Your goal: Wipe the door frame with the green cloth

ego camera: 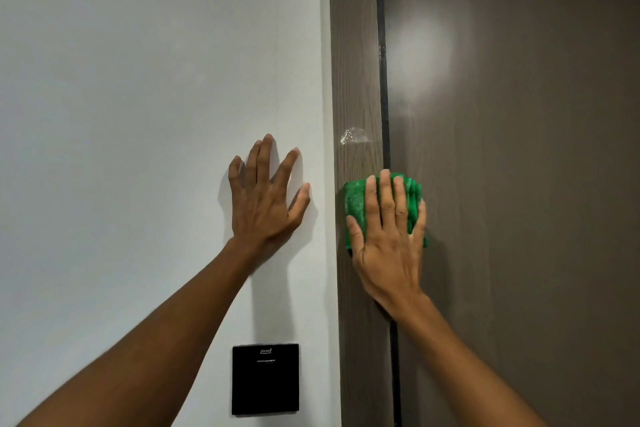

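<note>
The right hand presses the folded green cloth flat against the door frame; the left hand rests, fingers spread, on the wall. A whitish smear just above probably needs firm upward strokes.

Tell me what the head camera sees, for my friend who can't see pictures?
The right hand presses a folded green cloth flat on the brown wooden door frame, just below a whitish smudge. The left hand rests open on the white wall, above a black wall panel.
</note>
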A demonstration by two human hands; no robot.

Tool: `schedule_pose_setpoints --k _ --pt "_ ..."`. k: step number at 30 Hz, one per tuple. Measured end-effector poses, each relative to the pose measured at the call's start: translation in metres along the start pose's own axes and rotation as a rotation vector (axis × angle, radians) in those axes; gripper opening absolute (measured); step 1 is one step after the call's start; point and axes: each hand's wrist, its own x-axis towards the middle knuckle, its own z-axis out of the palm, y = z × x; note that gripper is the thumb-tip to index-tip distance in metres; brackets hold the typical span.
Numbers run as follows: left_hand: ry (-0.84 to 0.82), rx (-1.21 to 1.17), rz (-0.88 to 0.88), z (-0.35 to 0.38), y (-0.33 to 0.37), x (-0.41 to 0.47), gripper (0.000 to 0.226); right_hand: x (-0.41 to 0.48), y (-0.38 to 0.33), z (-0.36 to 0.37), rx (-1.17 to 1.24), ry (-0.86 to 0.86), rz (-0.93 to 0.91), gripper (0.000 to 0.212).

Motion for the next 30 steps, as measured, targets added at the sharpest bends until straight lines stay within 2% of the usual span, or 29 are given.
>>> schedule_pose_setpoints --k 4,6,8,14,16,18,21,23,28,30 --pt "0.028 0.014 0.02 0.002 0.005 -0.005 0.067 0.049 -0.007 -0.015 0.094 0.059 0.193 0.066" --pt "0.031 0.018 0.018 0.001 0.006 -0.002 0.068 0.082 -0.015 -0.021 0.134 0.093 0.227 0.066" --pt "0.024 0.012 0.027 0.002 0.007 0.002 0.067 0.104 -0.02 -0.022 0.103 0.094 0.179 0.065" --pt "0.027 -0.025 -0.034 -0.004 -0.008 0.02 0.064 0.068 -0.016 -0.005 -0.037 0.039 -0.24 0.063" --pt "0.009 -0.017 -0.038 -0.004 -0.01 0.021 0.064 0.048 -0.005 -0.004 -0.018 0.014 -0.213 0.062" --pt "-0.009 0.006 -0.021 0.0 -0.004 0.013 0.066 0.047 0.005 -0.008 0.038 -0.006 -0.092 0.061" --pt "-0.018 0.032 -0.015 0.007 0.003 -0.006 0.067 0.077 -0.003 -0.018 0.101 -0.009 0.077 0.062" --pt "-0.019 0.04 -0.012 0.008 0.005 -0.011 0.067 0.102 -0.017 -0.021 0.11 -0.007 0.116 0.063" --pt "-0.035 -0.01 -0.005 0.006 0.006 -0.001 0.066 0.087 -0.023 -0.015 -0.034 0.002 -0.196 0.064" --pt "-0.039 -0.001 -0.005 0.004 0.002 0.002 0.065 0.071 -0.01 -0.012 -0.015 -0.017 -0.163 0.064"
